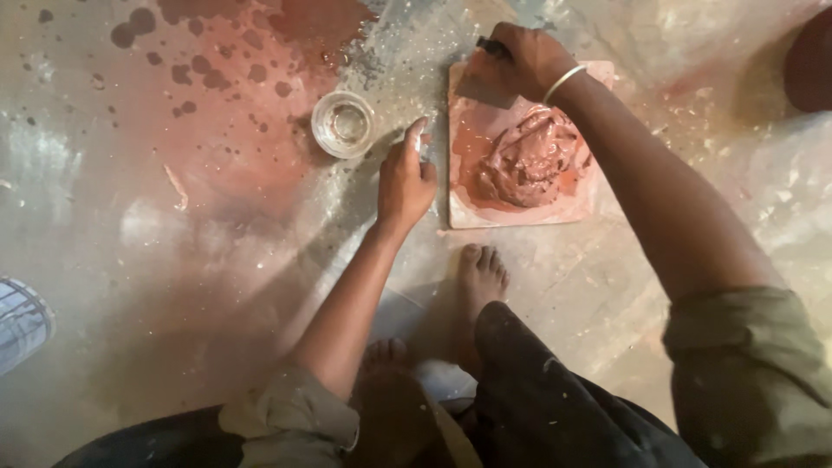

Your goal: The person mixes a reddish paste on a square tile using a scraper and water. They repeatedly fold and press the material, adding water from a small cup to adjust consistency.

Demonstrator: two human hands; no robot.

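Observation:
A square tile [468, 212] lies on the floor with a mound of reddish-brown paste [530, 160] on it. My right hand [520, 59] grips a flat metal scraper [484, 85] by its dark handle at the tile's far left corner, blade resting on the tile. A metal bangle [563, 82] circles that wrist. My left hand [406, 178] rests on the floor just left of the tile, fingers curled, index finger pointing up toward the tile's edge. Whether it holds something small cannot be told.
A small clear glass [343, 124] with a little water stands on the floor left of the tile. The concrete floor [217, 173] has red stains and dark splatter spots. My bare feet [479, 282] are just below the tile. A pale ribbed object [22, 322] sits at the left edge.

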